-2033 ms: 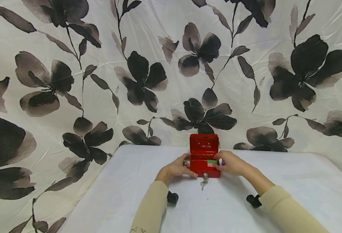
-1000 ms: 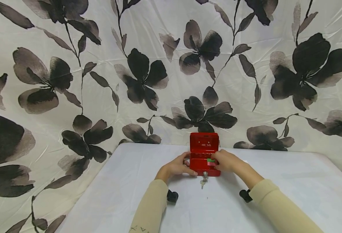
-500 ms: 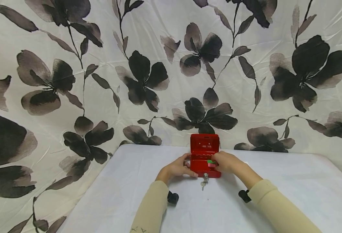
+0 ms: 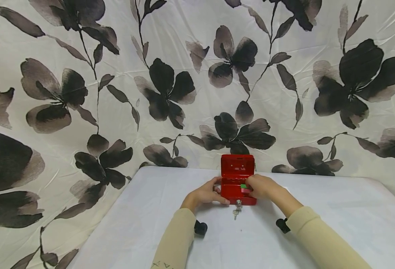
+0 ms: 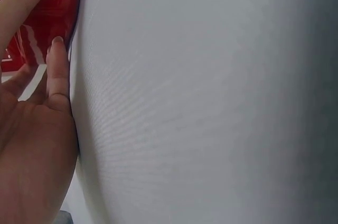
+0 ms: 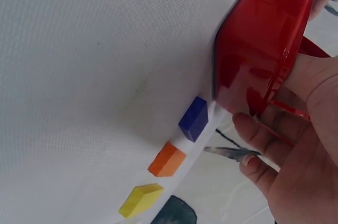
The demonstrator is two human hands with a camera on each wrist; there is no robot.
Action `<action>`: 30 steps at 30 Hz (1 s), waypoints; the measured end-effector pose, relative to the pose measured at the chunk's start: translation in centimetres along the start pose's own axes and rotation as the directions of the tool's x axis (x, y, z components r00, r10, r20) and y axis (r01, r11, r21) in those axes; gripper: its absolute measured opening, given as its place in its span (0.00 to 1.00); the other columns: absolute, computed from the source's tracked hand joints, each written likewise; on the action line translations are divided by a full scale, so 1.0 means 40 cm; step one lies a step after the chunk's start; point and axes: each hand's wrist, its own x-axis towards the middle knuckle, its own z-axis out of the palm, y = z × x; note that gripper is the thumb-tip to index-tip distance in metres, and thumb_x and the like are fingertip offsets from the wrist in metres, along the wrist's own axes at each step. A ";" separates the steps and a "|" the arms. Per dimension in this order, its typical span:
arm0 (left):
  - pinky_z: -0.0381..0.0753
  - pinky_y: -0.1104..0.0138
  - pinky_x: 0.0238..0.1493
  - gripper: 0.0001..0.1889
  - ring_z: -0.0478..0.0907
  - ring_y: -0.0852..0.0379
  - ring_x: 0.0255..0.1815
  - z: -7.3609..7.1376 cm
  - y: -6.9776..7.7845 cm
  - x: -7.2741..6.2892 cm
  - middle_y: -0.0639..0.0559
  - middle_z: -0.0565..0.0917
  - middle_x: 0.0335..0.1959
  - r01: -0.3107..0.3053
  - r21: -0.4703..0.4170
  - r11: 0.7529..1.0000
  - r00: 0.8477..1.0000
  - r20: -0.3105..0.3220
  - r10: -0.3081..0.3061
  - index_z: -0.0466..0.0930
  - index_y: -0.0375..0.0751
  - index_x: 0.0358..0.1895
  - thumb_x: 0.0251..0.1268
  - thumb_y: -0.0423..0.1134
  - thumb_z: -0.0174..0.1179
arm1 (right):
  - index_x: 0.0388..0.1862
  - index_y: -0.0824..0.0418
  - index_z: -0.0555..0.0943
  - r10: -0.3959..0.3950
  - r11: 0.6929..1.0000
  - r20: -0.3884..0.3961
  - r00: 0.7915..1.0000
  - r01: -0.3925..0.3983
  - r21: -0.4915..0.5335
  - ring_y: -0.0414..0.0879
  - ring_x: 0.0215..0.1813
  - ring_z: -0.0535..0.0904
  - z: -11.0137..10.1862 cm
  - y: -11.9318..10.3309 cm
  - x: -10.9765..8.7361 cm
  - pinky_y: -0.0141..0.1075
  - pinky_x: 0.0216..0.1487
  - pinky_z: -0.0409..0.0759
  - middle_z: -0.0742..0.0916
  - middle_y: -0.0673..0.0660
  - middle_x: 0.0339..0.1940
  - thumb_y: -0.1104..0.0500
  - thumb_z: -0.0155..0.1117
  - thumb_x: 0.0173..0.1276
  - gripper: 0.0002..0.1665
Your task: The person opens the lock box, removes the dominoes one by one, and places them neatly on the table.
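A red metal cash box (image 4: 232, 192) stands on the table with its lid (image 4: 238, 168) raised. My left hand (image 4: 204, 193) holds its left side, thumb at the front corner. In the left wrist view, fingers of the left hand (image 5: 39, 145) touch the box (image 5: 53, 12). My right hand (image 4: 262, 186) reaches over the right side wall, its thumb and some fingers inside. A green block (image 4: 243, 186) and a pink block (image 4: 245, 190) lie beside those fingertips, which are hidden. Outside the wall hang the other fingers of the right hand (image 6: 296, 166).
Keys (image 4: 236, 214) hang from the front lock (image 4: 239, 203). Right of the box, a blue block (image 6: 194, 119), an orange block (image 6: 167, 159) and a yellow block (image 6: 141, 199) stand in a row along the table edge. A floral cloth (image 4: 164, 86) hangs behind the white table (image 4: 224, 246).
My right hand has moved left, further into the box, and now covers part of the green block. It has stayed nearly still over the last second. The left hand keeps its place.
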 end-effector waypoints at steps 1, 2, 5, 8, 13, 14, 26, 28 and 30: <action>0.73 0.49 0.64 0.51 0.70 0.49 0.56 0.000 0.001 0.000 0.49 0.76 0.55 0.000 0.002 1.000 1.000 -0.001 0.000 0.60 0.49 0.78 0.50 0.41 0.81 | 0.34 0.58 0.83 0.000 1.000 0.001 1.000 0.000 -0.006 0.46 0.34 0.74 0.000 0.001 0.001 0.42 0.42 0.82 0.81 0.50 0.26 0.59 0.76 0.64 0.08; 0.73 0.48 0.64 0.52 0.70 0.49 0.56 -0.001 0.001 -0.001 0.49 0.76 0.55 -0.001 0.004 1.000 1.000 -0.001 0.001 0.60 0.49 0.79 0.50 0.42 0.81 | 0.33 0.58 0.83 -0.001 1.000 0.000 1.000 0.001 -0.010 0.46 0.34 0.74 0.000 0.002 0.002 0.42 0.42 0.82 0.81 0.50 0.26 0.58 0.76 0.65 0.08; 0.73 0.48 0.64 0.52 0.70 0.49 0.56 -0.002 0.002 -0.001 0.49 0.76 0.55 -0.003 0.001 1.000 1.000 0.000 0.003 0.60 0.49 0.78 0.49 0.42 0.81 | 0.31 0.58 0.82 -0.010 1.000 -0.006 1.000 0.010 -0.021 0.46 0.33 0.74 -0.002 0.001 0.003 0.42 0.41 0.82 0.81 0.50 0.25 0.56 0.75 0.66 0.10; 0.73 0.48 0.64 0.52 0.70 0.49 0.56 -0.001 0.003 -0.002 0.49 0.76 0.56 -0.005 -0.002 1.000 1.000 0.001 0.005 0.60 0.49 0.79 0.49 0.42 0.81 | 0.29 0.58 0.82 -0.018 0.999 -0.010 1.000 0.018 -0.028 0.46 0.32 0.74 -0.004 0.001 0.004 0.41 0.39 0.82 0.80 0.50 0.23 0.54 0.75 0.66 0.12; 0.73 0.48 0.66 0.52 0.71 0.49 0.56 0.001 0.004 -0.006 0.50 0.76 0.57 0.003 0.003 1.000 1.000 -0.007 -0.003 0.60 0.49 0.79 0.49 0.43 0.81 | 0.27 0.57 0.83 -0.040 0.999 -0.002 0.999 0.039 -0.006 0.45 0.30 0.74 -0.002 0.002 0.006 0.39 0.36 0.80 0.80 0.49 0.21 0.54 0.74 0.68 0.12; 0.73 0.48 0.66 0.52 0.71 0.49 0.56 0.002 0.004 -0.007 0.50 0.76 0.57 0.003 0.005 1.000 1.000 -0.008 -0.003 0.60 0.49 0.79 0.49 0.43 0.81 | 0.27 0.57 0.83 -0.042 0.999 0.002 0.999 0.041 0.005 0.45 0.30 0.74 -0.002 0.002 0.006 0.39 0.36 0.80 0.80 0.48 0.21 0.54 0.73 0.68 0.12; 0.74 0.48 0.65 0.52 0.71 0.49 0.56 0.000 0.004 -0.009 0.50 0.76 0.56 -0.006 0.007 1.000 1.000 -0.004 0.006 0.60 0.50 0.79 0.49 0.43 0.81 | 0.33 0.59 0.86 -0.057 0.992 0.042 0.997 0.052 0.111 0.45 0.31 0.74 -0.002 0.012 0.012 0.38 0.35 0.79 0.82 0.49 0.23 0.64 0.76 0.62 0.05; 0.74 0.48 0.65 0.52 0.71 0.49 0.56 0.000 0.003 -0.009 0.49 0.76 0.56 -0.008 0.009 1.000 1.000 -0.002 0.008 0.60 0.50 0.79 0.49 0.43 0.81 | 0.34 0.59 0.86 -0.054 0.991 0.043 0.998 0.048 0.121 0.45 0.30 0.74 -0.002 0.014 0.012 0.37 0.35 0.78 0.82 0.49 0.23 0.65 0.76 0.61 0.06; 0.74 0.49 0.64 0.52 0.71 0.49 0.56 0.000 0.002 -0.008 0.48 0.76 0.55 -0.009 0.009 1.000 1.000 0.001 0.009 0.60 0.50 0.78 0.49 0.43 0.81 | 0.33 0.58 0.86 -0.051 0.992 0.040 0.998 0.046 0.116 0.45 0.30 0.74 -0.001 0.015 0.014 0.37 0.34 0.77 0.81 0.49 0.23 0.65 0.76 0.60 0.06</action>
